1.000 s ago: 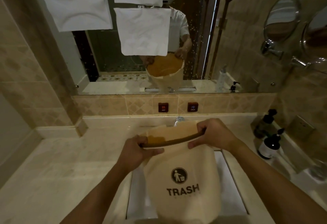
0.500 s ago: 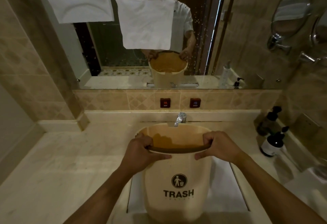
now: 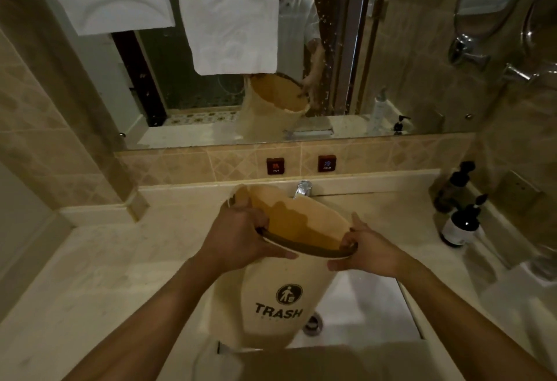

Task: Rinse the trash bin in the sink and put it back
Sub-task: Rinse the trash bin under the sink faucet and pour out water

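The trash bin hung over the sink, tilted so its open mouth leaned toward the faucet and to the right. The left hand gripped the bin's rim on the left side, fingers curled over the dark edge and thumb laid across the outer wall. The right hand held the rim's right side, fingers hooked inside and thumb pressed on the outside. The printed face of the bin was turned toward the person, its base low over the basin, left of the drain; whether it touched the basin could not be told. The far lip of the bin sat just beside the faucet. Right of the bin, the white basin floor lay open up to the sink's right edge. Left of the bin, the pale countertop ran wide toward the tiled wall. Two dark pump bottles stood well to the bin's right, near the corner.
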A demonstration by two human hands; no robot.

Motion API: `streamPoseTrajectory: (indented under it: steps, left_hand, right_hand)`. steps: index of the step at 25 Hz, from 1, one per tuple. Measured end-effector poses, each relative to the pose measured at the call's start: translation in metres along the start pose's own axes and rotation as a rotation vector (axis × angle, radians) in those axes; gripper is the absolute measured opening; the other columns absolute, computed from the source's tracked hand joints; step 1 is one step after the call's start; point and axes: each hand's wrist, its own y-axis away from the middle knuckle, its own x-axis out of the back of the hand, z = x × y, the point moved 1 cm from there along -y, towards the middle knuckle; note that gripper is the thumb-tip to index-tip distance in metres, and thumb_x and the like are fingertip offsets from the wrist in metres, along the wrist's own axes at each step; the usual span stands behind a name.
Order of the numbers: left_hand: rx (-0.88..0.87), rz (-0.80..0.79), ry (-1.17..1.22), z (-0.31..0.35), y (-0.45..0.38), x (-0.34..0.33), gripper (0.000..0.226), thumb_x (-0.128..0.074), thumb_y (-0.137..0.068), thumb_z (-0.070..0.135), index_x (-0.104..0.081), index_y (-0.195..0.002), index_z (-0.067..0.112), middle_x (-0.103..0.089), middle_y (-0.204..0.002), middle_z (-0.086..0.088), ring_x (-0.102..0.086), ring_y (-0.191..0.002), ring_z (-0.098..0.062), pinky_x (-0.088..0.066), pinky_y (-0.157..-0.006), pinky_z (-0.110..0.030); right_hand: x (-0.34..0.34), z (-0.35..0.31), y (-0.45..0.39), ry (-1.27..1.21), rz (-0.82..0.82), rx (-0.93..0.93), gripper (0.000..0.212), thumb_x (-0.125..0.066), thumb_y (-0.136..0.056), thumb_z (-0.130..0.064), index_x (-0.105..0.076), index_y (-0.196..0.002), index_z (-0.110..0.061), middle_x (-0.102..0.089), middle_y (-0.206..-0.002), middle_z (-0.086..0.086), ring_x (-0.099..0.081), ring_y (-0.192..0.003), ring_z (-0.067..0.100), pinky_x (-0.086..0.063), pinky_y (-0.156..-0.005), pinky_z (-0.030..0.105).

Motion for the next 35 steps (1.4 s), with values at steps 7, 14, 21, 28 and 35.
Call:
streamPoseTrajectory:
  steps: [7, 14, 21, 28, 35]
  left_hand:
    - [-0.257, -0.381, -0.525, 0.025, -0.038, 0.017, 0.058, -0.051, -0.060, 0.088, -0.042, -0.062, 0.031, -0.050, -0.069, 0.015, -0.031, -0.080, -0.008, -0.033, -0.101, -0.048]
    - [-0.221, -0.620, -0.603, 0.035, -0.044, 0.006, 0.051, -0.061, -0.064, 0.081, -0.043, -0.064, 0.033, -0.053, -0.079, 0.013, -0.046, -0.094, -0.011, -0.035, -0.086, -0.036]
    - [-0.218, -0.751, -0.638, 0.030, -0.045, -0.007, 0.051, -0.063, -0.065, 0.079, -0.060, -0.075, 0.029, -0.061, -0.076, 0.011, -0.051, -0.090, -0.012, -0.037, -0.091, -0.039]
    - [-0.211, -0.853, -0.640, 0.033, -0.064, -0.015, 0.053, -0.071, -0.061, 0.075, -0.068, -0.081, 0.026, -0.063, -0.073, 0.010, -0.056, -0.077, -0.010, -0.035, -0.075, -0.033]
    - [-0.125, -0.950, -0.602, 0.034, -0.076, -0.018, 0.046, -0.078, -0.060, 0.067, -0.056, -0.067, 0.027, -0.059, -0.072, 0.011, -0.053, -0.067, -0.007, -0.030, -0.054, -0.025]
  right_hand:
    - [-0.068, 0.011, -0.020, -0.240, -0.207, -0.013, 0.084, -0.072, -0.067, -0.069, -0.048, -0.137, -0.028, 0.017, -0.159, -0.012, -0.045, -0.129, 0.025, -0.052, -0.093, 0.036]
    - [-0.130, 0.008, -0.024, -0.615, -0.367, -0.049, 0.105, -0.071, -0.076, -0.052, -0.005, -0.155, -0.034, 0.013, -0.164, -0.001, -0.026, -0.145, 0.030, -0.050, -0.098, 0.037]
    - [-0.162, 0.008, -0.028, -0.831, -0.459, -0.105, 0.124, -0.081, -0.068, -0.047, 0.007, -0.154, -0.036, -0.009, -0.163, 0.008, -0.040, -0.136, 0.031, -0.057, -0.088, 0.048]
    - [-0.183, 0.013, -0.039, -1.010, -0.514, -0.206, 0.095, -0.068, -0.090, -0.024, 0.002, -0.156, -0.023, -0.060, -0.122, 0.000, -0.060, -0.118, 0.025, -0.055, -0.090, 0.053]
    - [-0.195, 0.010, -0.044, -1.083, -0.584, -0.131, 0.124, -0.089, -0.054, -0.055, -0.019, -0.152, -0.027, -0.053, -0.136, 0.005, -0.065, -0.114, 0.029, -0.057, -0.087, 0.054]
